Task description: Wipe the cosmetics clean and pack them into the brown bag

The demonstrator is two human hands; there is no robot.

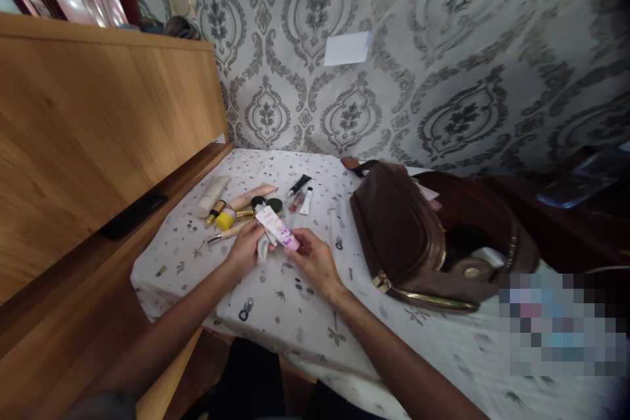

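Between my two hands is a white and pink squeeze tube (276,226), tilted over the patterned cloth. My right hand (317,262) grips its pink end between thumb and fingers. Bunched in my left hand (245,251) is a white tissue (263,248), pressed against the tube's side. Just beyond my left hand lie a makeup brush (229,232), a yellow-lidded jar (225,218) and a peach tube (253,197). Farther off are a dark green compact (274,205), a black tube (299,184), a lip gloss (296,202) and a small white tube (306,201).
An unzipped brown leather bag (398,230) stands on the right of the white printed cloth (295,315). A beige tube (213,197) lies at the far left, by a wooden panel (113,111). Patterned wallpaper (305,92) closes off the back.
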